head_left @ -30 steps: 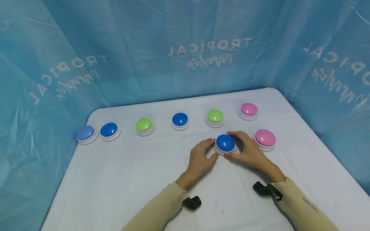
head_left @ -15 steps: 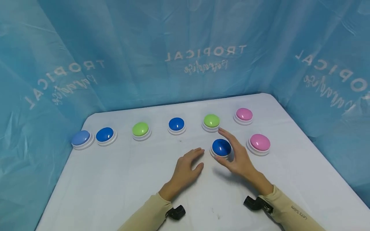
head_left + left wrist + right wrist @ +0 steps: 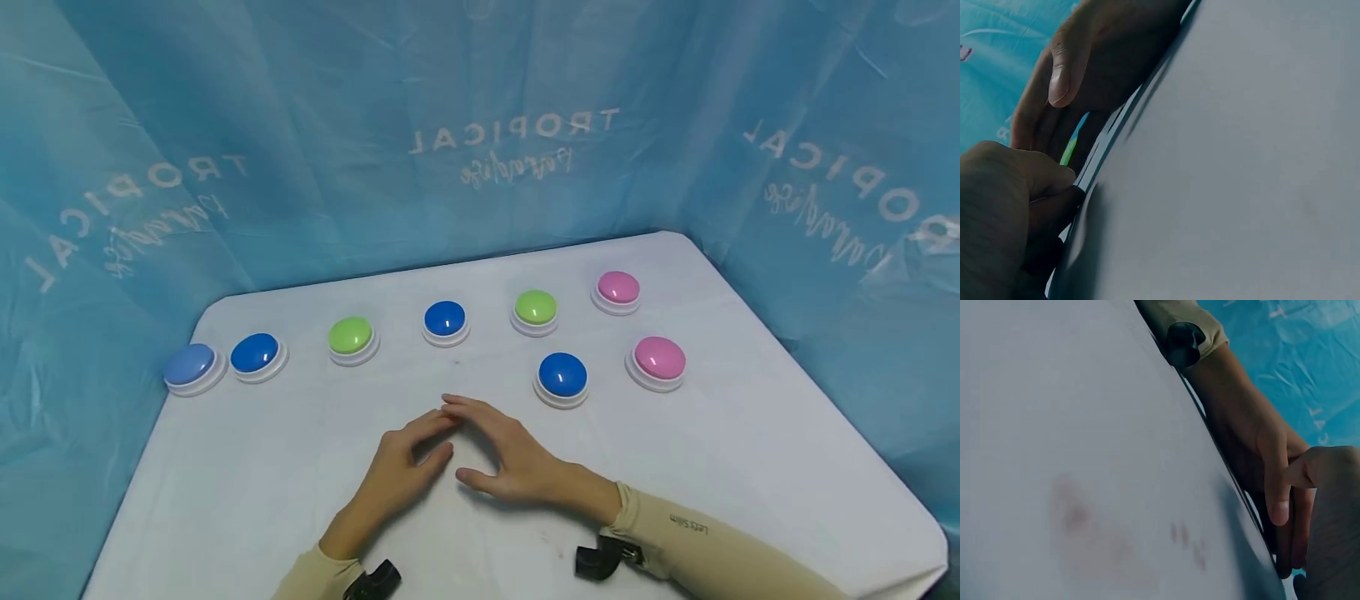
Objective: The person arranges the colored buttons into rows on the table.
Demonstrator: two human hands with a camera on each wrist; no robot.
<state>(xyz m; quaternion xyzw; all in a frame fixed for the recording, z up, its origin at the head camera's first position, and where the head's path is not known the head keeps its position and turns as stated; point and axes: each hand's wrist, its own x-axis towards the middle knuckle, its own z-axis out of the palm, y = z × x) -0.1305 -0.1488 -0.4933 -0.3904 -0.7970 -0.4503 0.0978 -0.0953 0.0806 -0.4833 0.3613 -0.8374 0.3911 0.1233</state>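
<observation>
The right hand [image 3: 521, 462] and left hand [image 3: 393, 471] (both relaxed, empty) now leave the nearest blue button [image 3: 562, 376] released beyond them.

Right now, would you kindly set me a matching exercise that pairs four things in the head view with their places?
Things:
1. Light-blue button
2. Front dark-blue button
3. Left hand
4. Curtain with mirrored lettering

Places:
A. Behind the table
B. Beside the right hand
C. At the table's left edge
D. Just left of the nearer pink button

Right pairs: 1-C, 2-D, 3-B, 4-A.
</observation>
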